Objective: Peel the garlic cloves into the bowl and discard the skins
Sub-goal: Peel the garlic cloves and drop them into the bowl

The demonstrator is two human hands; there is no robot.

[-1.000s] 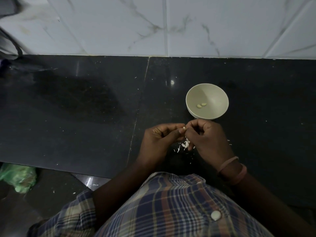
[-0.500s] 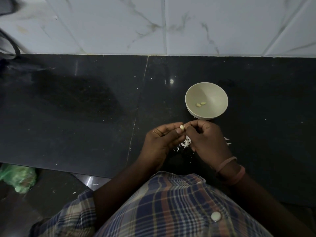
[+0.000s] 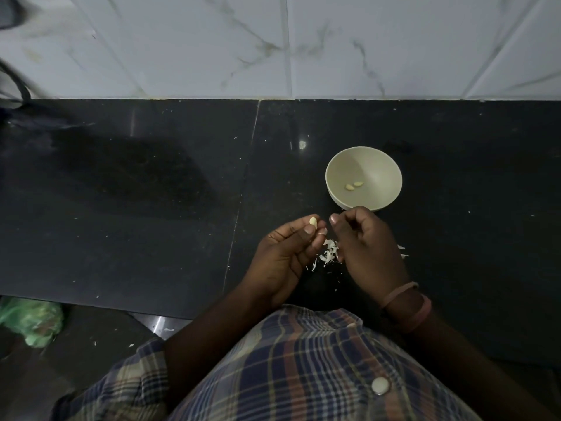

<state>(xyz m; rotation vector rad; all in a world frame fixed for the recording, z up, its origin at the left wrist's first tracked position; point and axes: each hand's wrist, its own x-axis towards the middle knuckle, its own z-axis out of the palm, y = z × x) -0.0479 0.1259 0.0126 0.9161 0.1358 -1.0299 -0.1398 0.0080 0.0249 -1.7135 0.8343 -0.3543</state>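
My left hand [image 3: 283, 256] pinches a pale garlic clove [image 3: 313, 221] between thumb and fingertips, just left of the bowl's near side. My right hand [image 3: 365, 247] is beside it, a small gap apart, fingers curled with thumb and forefinger together; whether they hold a bit of skin I cannot tell. A cream bowl [image 3: 382, 168] stands on the black counter just beyond my right hand, with two peeled cloves [image 3: 353, 185] lying in it. White garlic skins [image 3: 329, 255] lie scattered on the counter under and between my hands.
The black stone counter [image 3: 136, 192] runs left to right against a white marble-tiled wall [image 3: 288, 47]. A green plastic bag [image 3: 30, 320] lies on the floor at lower left, below the counter's front edge. A dark cable hangs at the far left.
My hands were joined on the clove; now they have drawn apart. The left hand keeps the clove, which shows more bare surface, and the right has pulled back towards the bowl.
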